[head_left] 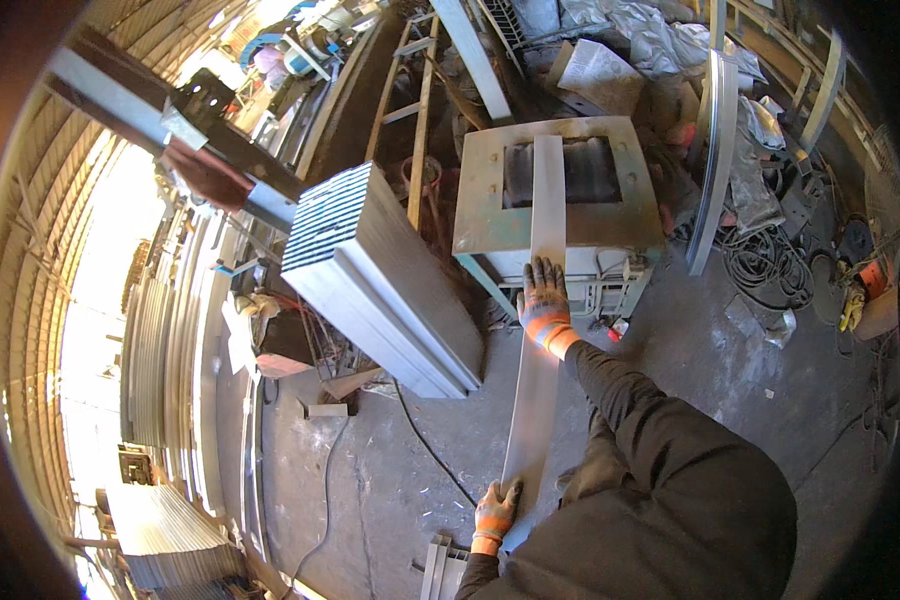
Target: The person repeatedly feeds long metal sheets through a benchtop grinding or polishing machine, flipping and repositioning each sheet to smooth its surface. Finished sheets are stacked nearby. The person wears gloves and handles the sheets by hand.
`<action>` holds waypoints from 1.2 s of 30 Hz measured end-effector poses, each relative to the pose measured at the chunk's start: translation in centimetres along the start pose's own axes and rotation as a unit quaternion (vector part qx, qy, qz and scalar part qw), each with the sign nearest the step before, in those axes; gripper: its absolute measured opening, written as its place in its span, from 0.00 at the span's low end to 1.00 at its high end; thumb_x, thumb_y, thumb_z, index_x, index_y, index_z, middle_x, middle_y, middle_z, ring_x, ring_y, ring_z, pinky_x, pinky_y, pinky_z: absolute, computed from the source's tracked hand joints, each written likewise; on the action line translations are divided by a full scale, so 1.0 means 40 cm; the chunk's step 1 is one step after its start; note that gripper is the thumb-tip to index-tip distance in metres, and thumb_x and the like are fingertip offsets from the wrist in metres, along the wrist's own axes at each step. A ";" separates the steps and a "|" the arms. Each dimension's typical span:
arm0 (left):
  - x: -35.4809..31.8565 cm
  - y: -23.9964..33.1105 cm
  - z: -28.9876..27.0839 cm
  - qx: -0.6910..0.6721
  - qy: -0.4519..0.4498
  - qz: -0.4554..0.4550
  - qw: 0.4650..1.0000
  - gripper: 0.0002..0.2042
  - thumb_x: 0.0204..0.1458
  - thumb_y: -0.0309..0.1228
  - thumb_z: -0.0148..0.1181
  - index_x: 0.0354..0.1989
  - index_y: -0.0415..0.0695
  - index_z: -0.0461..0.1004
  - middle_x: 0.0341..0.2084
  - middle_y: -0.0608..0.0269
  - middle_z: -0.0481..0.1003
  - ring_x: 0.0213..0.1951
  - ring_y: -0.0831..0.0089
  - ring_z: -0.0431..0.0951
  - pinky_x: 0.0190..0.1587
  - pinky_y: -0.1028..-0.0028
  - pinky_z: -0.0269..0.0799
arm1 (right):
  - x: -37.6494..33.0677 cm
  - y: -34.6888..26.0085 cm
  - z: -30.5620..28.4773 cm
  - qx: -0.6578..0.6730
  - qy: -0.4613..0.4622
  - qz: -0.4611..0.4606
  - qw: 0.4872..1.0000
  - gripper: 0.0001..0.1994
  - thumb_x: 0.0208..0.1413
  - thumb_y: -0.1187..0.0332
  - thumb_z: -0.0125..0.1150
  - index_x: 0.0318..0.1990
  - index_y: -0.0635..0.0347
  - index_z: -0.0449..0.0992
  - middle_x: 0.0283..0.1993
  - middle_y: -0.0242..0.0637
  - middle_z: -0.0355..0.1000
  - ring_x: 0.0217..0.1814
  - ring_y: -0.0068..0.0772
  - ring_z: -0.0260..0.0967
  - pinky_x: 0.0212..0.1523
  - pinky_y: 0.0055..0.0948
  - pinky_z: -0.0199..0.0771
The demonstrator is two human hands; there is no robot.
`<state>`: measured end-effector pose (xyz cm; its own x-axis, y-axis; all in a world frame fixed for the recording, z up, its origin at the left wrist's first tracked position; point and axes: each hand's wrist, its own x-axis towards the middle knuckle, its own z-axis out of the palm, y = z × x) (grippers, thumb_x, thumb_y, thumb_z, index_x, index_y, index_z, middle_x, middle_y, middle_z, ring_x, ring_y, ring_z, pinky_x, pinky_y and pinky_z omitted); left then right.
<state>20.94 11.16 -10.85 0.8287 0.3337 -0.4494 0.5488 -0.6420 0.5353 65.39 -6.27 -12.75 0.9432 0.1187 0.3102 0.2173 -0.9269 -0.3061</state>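
A long flat metal strip [534,400] runs from beside my body up over a worn green-grey machine [480,215]. Its far end crosses the dark rectangular opening [590,172] in the machine's top. My right hand [545,300], in an orange glove with dark fingers, lies flat on the strip at the machine's near edge, fingers stretched out. Lower down, my left hand [495,513] is gloved the same way and grips the strip's left edge near its close end. Its fingertips are partly hidden under the metal.
A tall stack of metal profiles [395,290] stands left of the machine. Black cables [410,425] trail over the floor. Short metal channels [440,565] lie by my left hand. Coiled hose [765,265], upright profiles [715,165] and scrap fill the right side. Long panels [165,350] line the far left.
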 end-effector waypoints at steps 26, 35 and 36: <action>-0.449 -0.620 -0.056 -0.189 -0.041 -0.057 0.979 0.32 0.76 0.61 0.52 0.62 0.40 0.83 0.46 0.52 0.87 0.47 0.60 0.85 0.53 0.62 0.78 | -0.913 -0.132 -0.147 0.800 -0.248 0.379 0.394 0.14 0.58 0.75 0.69 0.51 0.66 0.82 0.47 0.42 0.85 0.45 0.44 0.85 0.54 0.47 0.88; -0.536 -0.614 -0.091 -0.253 -0.190 0.136 0.939 0.25 0.81 0.39 0.50 0.79 0.39 0.67 0.70 0.63 0.77 0.66 0.73 0.78 0.71 0.71 0.72 | -0.908 -0.196 -0.145 0.841 -0.270 0.397 0.249 0.42 0.67 0.29 0.64 0.72 0.54 0.75 0.67 0.42 0.79 0.66 0.46 0.77 0.68 0.51 0.78; -0.544 -0.619 -0.095 -0.161 -0.144 0.306 0.927 0.25 0.80 0.37 0.50 0.79 0.38 0.67 0.70 0.61 0.77 0.67 0.72 0.78 0.71 0.70 0.72 | -0.905 -0.202 -0.144 0.821 -0.273 0.445 0.233 0.43 0.67 0.27 0.62 0.74 0.53 0.74 0.68 0.41 0.79 0.67 0.46 0.76 0.69 0.51 0.77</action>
<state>-10.25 22.40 -11.61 0.9577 -0.2527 -0.1379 0.0277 -0.3959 0.9179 28.05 -5.14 -16.30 0.5921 0.5824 -0.5570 -0.7442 0.6604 -0.1006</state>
